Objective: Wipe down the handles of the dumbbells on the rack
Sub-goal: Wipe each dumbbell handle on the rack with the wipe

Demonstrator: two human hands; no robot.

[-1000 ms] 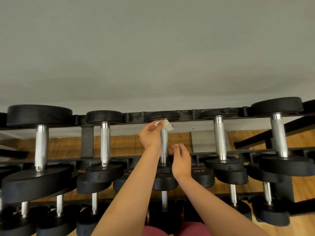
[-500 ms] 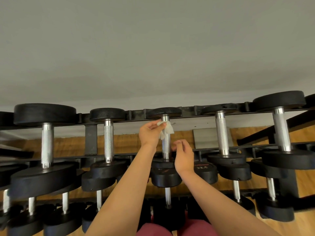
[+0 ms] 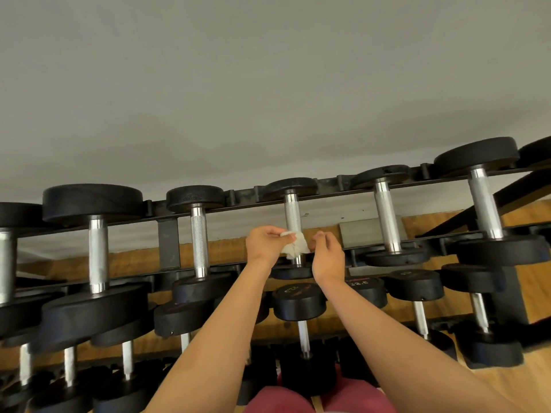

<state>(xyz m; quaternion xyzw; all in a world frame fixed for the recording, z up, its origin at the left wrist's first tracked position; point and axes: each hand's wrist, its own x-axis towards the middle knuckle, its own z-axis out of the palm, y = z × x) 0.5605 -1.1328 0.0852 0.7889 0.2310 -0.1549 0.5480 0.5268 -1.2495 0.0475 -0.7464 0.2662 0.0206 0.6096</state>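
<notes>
Step in hand: wiping the lower stretch of the handle (image 3: 291,214) on the middle one of the 5 top-row dumbbells (image 3: 199,234) that are fully in view.
Wipe spot: the white wipe (image 3: 296,248) is scrunched against the front of that handle, low down, just above the near head.
Left hand: the left hand (image 3: 264,242) has thumb and fingers curled in, pinching the left side of the wipe.
Right hand: the right hand (image 3: 328,257) sits just beside the wipe's right edge with its fingers loosely bent. Honestly can't tell if it's pinching the wipe or only next to it.
How I'd do it: wrap the wipe all the way round the bar instead of dabbing the front, 1 hand on each end. Then twist while sliding from collar to collar so the back side gets done too. Press a bit, since grime probably sits in the grooves.
Watch out: a wipe this thin looks like it could snag or shred on the rough metal.
Handle look: silver steel, cross-hatched in the middle, smooth shiny collars at both ends, black round heads.
Rack: a black metal rack (image 3: 168,234) with more rows lower down, grey wall (image 3: 268,84) behind, wooden floor (image 3: 536,293) underneath.
</notes>
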